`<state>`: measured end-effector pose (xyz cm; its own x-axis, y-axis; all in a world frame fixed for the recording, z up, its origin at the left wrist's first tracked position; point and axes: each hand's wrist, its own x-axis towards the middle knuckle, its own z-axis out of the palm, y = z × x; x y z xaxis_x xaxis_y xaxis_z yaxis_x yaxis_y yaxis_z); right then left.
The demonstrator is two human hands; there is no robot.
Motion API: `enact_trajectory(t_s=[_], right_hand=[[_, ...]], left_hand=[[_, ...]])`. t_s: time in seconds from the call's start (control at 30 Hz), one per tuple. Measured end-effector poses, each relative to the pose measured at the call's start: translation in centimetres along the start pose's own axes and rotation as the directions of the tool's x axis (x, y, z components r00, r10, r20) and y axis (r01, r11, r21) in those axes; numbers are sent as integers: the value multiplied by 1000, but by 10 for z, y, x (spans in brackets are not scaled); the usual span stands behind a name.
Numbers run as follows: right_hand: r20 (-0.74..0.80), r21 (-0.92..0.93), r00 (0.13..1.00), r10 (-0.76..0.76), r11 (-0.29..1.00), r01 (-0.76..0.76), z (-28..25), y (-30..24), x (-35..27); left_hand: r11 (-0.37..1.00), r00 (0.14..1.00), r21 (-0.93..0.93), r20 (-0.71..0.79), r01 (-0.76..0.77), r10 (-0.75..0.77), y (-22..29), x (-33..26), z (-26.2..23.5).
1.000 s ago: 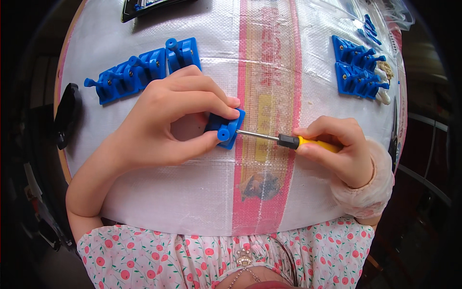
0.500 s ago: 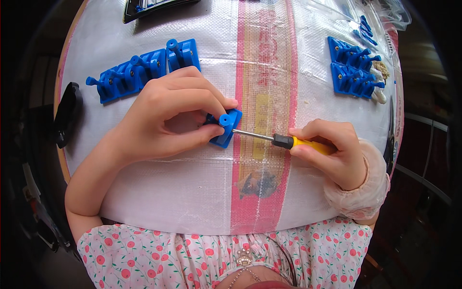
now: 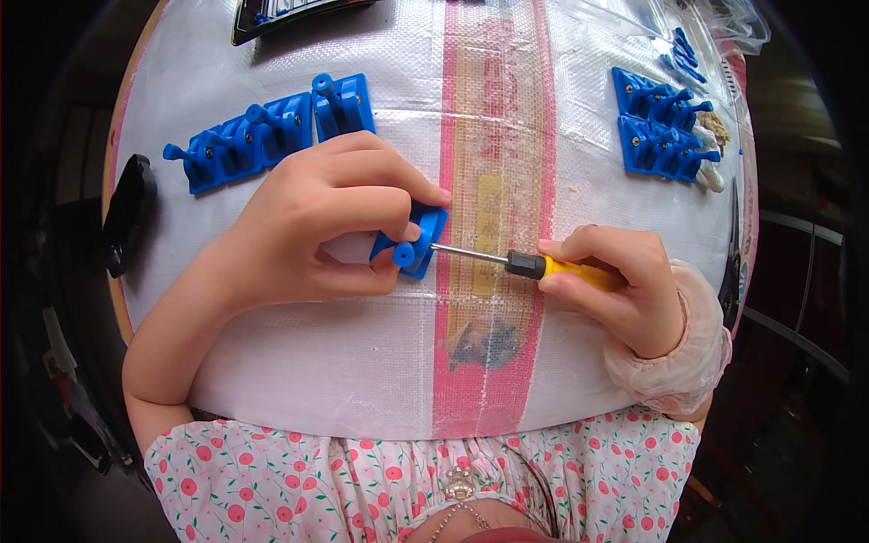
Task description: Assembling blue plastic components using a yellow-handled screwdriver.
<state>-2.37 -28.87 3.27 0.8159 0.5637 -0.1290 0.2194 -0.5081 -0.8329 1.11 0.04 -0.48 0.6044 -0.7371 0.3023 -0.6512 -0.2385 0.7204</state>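
Between the thumb and fingers of my left hand (image 3: 330,217) is a small blue plastic part (image 3: 423,237), a flat plate with a round peg that points toward me. My right hand (image 3: 615,271) is wrapped round the yellow and black handle of a screwdriver (image 3: 525,263). Its metal shaft points left, and the tip meets the right side of the blue part. The fingers partly cover the part, and whether a screw sits at the tip is too small to tell.
Similar blue pegged parts stand in a row (image 3: 240,140) at the left, beside a black case (image 3: 129,215). More blue parts (image 3: 659,127) are grouped at the far right, near loose blue pieces (image 3: 685,56). A black tray (image 3: 299,11) lies at the back. White woven sheeting (image 3: 344,362) covers the table.
The blue part has turned in my left fingers, its peg shifting toward me and left. My left fingers have changed their hold, and the screwdriver has moved slightly left.
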Motion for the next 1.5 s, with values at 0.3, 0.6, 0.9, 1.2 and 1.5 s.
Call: enact_trajectory(t_s=[0.3,0.6,0.9,1.2,1.5], right_hand=[[10,-27,1000,1,1000,-1,-2,-2,1],[3,-34,1000,-28,999,28,-1,1,0],[-36,-203,960,-279,942,266,4,4,-1],[0,-366,940,-341,875,317,9,-7,-3],[-6,-102,984,-177,979,176,4,-9,0]], left_hand=[[999,1000,43,-8,23,-23,7,0,-1],[997,996,-19,-49,77,-78,4,0,3],[995,995,0,-20,95,-95,8,-2,0],[991,994,-84,-24,103,-105,6,-3,-1],[989,992,-101,-42,112,-117,7,-3,-1]])
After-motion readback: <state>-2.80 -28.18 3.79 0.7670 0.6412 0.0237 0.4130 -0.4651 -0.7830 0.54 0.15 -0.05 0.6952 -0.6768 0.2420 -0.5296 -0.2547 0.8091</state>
